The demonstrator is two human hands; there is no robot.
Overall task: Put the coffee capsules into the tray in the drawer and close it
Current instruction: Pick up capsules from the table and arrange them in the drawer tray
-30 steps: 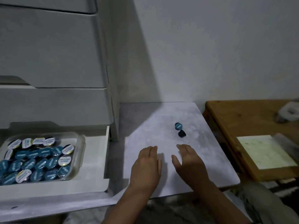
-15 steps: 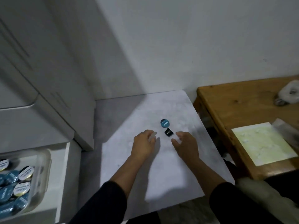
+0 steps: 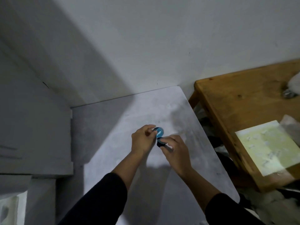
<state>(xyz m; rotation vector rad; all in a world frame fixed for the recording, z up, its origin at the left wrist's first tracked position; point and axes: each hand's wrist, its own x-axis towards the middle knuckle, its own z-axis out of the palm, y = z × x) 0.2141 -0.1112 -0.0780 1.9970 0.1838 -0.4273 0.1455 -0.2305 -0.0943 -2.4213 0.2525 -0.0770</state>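
Two capsules point(image 3: 159, 132), blue lid upward-right.

Dim, greyish light is seen throughout, and the whole frame is softened by motion blur. A broad shadow is cast from the cabinet point(image 3: 34, 127) across the wall point(image 3: 162, 38) and the left half of the desk point(image 3: 186, 114). Darker shadows are thrown under both arms. The paper point(image 3: 266, 146) on the wooden table point(image 3: 227, 95) is smeared. Straight edges are bent near the frame borders. No glare is picked up.
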